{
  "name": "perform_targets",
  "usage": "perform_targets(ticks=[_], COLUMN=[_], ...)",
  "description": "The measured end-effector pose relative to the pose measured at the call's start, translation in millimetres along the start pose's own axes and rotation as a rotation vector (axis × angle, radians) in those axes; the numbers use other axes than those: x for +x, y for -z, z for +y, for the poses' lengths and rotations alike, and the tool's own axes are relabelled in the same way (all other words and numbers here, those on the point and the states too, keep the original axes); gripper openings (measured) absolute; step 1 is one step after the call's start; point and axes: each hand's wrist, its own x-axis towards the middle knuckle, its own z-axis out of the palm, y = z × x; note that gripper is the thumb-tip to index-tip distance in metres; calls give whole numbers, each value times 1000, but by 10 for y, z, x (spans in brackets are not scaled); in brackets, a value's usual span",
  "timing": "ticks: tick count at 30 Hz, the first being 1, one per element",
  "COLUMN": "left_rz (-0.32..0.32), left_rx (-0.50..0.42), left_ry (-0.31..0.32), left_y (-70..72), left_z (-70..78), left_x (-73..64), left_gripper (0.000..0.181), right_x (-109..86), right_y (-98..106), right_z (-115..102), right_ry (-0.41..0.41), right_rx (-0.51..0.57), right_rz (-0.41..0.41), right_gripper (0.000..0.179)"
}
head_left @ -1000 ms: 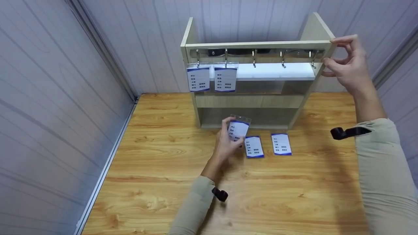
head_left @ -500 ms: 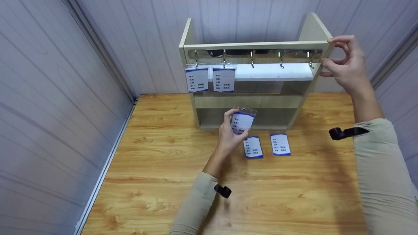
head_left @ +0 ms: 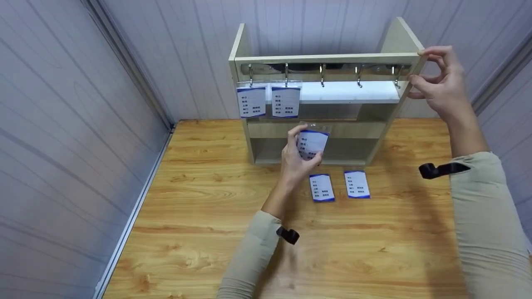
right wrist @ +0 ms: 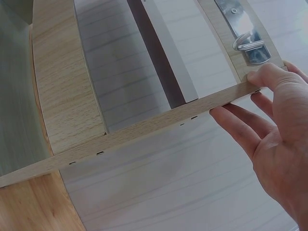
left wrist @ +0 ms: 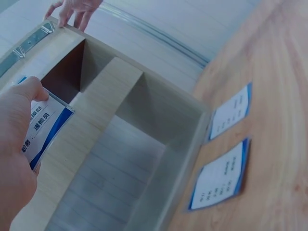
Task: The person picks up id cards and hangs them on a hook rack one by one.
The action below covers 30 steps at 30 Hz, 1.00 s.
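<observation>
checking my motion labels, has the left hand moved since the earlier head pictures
Yes: in the head view the left hand has moved up the picture and slightly right against the shelf unit, carrying a badge.

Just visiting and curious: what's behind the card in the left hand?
In the head view, the lower board and bottom compartment of the shelf unit show around the card; the parts directly behind it and the left hand are covered.

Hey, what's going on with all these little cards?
A person's left hand holds a rectangular white-and-blue card in clear plastic before a pale wooden shelf unit; the right hand grips the unit near its top. Two similar cards hang from shiny metal hooks; two more lie on the brown wooden table.
</observation>
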Motion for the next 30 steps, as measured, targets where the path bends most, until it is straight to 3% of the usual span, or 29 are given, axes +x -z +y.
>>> perform_targets(ticks=[11,30], left_rz=[5,7], left_rx=[-68,-26], left_ry=[-22,-121], left_y=[27,83], left_z=[180,353], left_x=[228,587], left_gripper=[78,80], right_x=[14,4], right_y=[2,3], right_z=[-2,22], right_ry=[-13,15], right_rx=[-9,-50], right_rz=[5,-9], right_gripper=[54,53])
